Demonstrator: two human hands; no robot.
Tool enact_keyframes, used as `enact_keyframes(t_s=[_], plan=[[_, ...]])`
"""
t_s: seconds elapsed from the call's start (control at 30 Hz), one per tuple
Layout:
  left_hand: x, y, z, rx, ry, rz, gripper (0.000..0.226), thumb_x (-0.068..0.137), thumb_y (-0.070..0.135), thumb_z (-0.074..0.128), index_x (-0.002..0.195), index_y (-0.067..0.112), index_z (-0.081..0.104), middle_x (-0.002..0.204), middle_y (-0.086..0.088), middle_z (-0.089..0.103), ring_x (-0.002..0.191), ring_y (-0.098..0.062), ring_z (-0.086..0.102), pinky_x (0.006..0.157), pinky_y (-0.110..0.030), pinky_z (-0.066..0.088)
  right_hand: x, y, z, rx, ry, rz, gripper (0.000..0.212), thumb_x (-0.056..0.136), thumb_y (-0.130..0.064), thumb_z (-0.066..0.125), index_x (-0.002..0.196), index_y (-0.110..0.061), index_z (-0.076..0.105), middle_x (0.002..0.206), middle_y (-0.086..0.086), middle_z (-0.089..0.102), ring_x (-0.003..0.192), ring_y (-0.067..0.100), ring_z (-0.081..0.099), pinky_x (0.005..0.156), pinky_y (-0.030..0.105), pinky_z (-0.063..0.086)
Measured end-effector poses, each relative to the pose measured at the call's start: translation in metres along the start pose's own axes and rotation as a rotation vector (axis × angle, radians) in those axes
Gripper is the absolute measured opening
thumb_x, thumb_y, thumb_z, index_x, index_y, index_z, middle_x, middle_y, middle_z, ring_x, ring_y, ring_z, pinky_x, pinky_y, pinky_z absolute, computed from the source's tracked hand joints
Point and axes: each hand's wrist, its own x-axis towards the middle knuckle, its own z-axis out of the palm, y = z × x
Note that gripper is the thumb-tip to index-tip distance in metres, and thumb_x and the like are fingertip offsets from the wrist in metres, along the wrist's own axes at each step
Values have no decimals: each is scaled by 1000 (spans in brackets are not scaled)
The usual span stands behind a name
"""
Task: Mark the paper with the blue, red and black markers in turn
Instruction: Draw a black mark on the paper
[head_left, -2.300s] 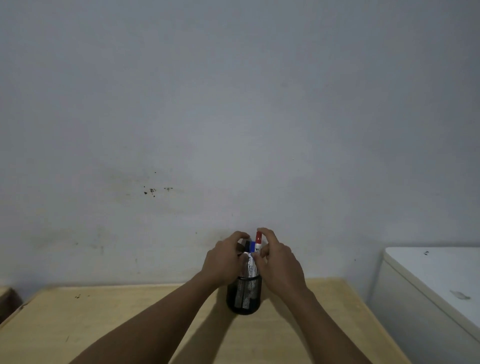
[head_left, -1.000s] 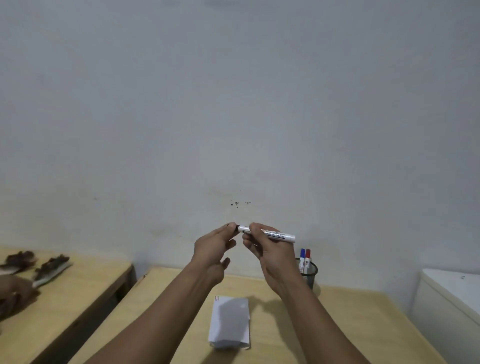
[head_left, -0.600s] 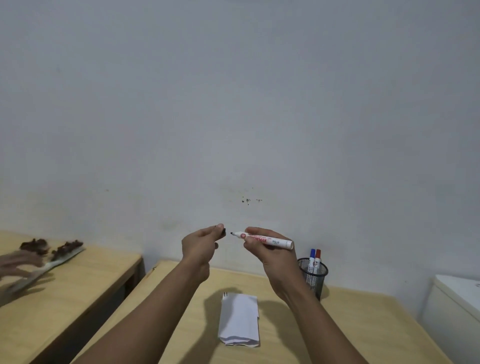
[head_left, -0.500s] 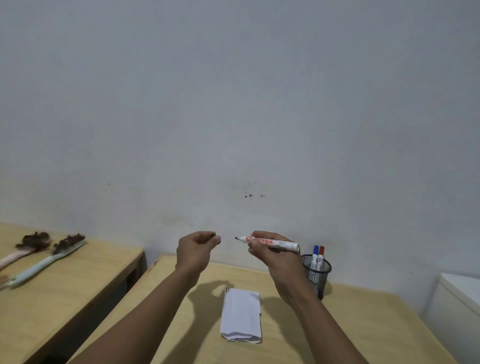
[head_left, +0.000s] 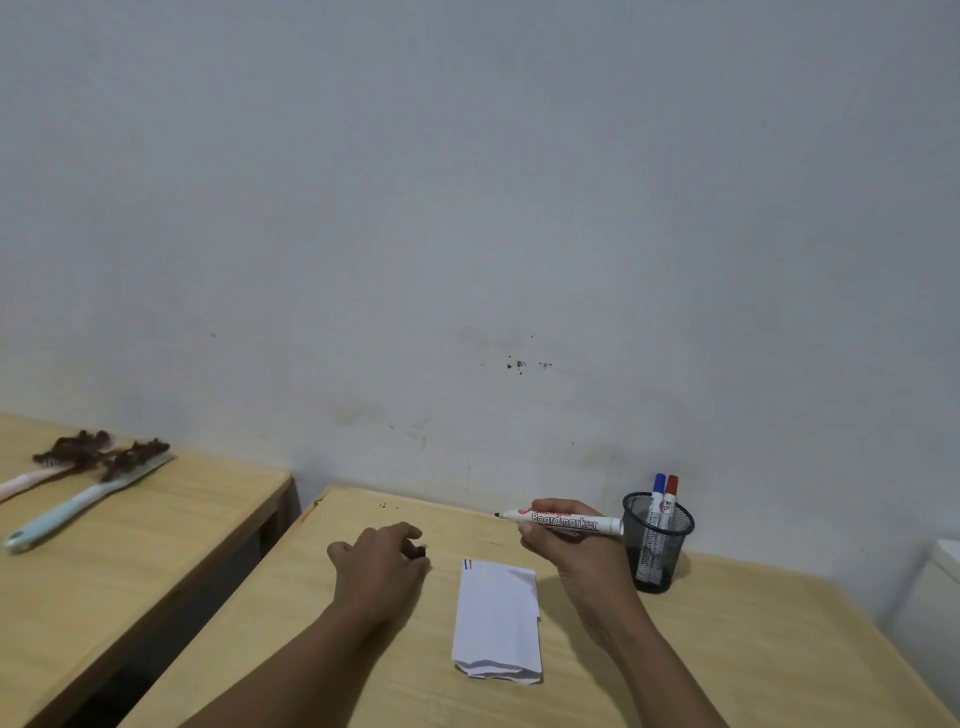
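Observation:
A folded white paper (head_left: 496, 618) lies on the wooden desk (head_left: 727, 649), with a short blue and a short red line at its top left corner. My right hand (head_left: 569, 551) holds an uncapped black board marker (head_left: 563, 521) level above the paper's far end, tip pointing left. My left hand (head_left: 382, 564) rests low over the desk left of the paper, fingers closed on the small black cap (head_left: 421, 552). The blue marker (head_left: 658, 488) and red marker (head_left: 671, 489) stand capped in a black mesh cup (head_left: 655, 545) at the right.
A second wooden table (head_left: 130, 545) stands to the left across a dark gap, with two dirty brushes (head_left: 88, 488) on it. A white cabinet (head_left: 935, 587) sits at the far right. The grey wall runs right behind the desk.
The black marker left the cup and my left hand pulled its cap off. That hand has dropped to the desk with the cap. The view has tilted down, showing more of the paper.

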Motion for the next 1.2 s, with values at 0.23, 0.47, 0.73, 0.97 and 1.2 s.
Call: enact_keyframes(t_s=[0.23, 0.47, 0.73, 0.97, 1.2], plan=[[-31, 17, 0, 36, 157, 263, 33, 84, 50, 63, 115, 40, 59, 111, 24, 52, 98, 0, 44, 88, -31, 26, 11, 18, 15, -118, -3, 15, 19, 87, -13, 77, 91, 4, 68, 69, 9, 69, 65, 20, 67, 65, 31, 58], [-44, 23, -5, 176, -345, 436, 61, 85, 66, 46, 139, 38, 45, 147, 18, 44, 128, -7, 37, 104, -38, 30, 37, 56, 31, -379, -57, 94, 16, 92, -26, 70, 89, -10, 71, 67, 8, 70, 56, 12, 62, 55, 25, 53], [-43, 5, 1, 363, -492, 538, 66, 93, 69, 22, 152, 37, 16, 163, 13, 10, 147, -13, 8, 115, -51, 12, 44, 82, 28, -467, -11, 67, 26, 94, -25, 67, 79, -5, 73, 64, 12, 70, 49, 8, 59, 50, 23, 50], [-41, -1, 3, 435, -655, 532, 72, 94, 68, 14, 153, 36, -12, 159, 15, -24, 145, -11, -28, 119, -51, -12, 48, 91, 28, -530, -14, 37, 25, 93, -29, 67, 78, -11, 75, 64, 8, 72, 50, 11, 62, 53, 32, 53], [-44, -5, 9, 456, -651, 533, 73, 92, 70, 10, 152, 36, -15, 159, 15, -26, 144, -12, -30, 119, -52, -10, 48, 98, 30, -566, -24, 37, 24, 93, -32, 67, 88, -11, 77, 67, -6, 71, 55, 6, 64, 55, 26, 49]])
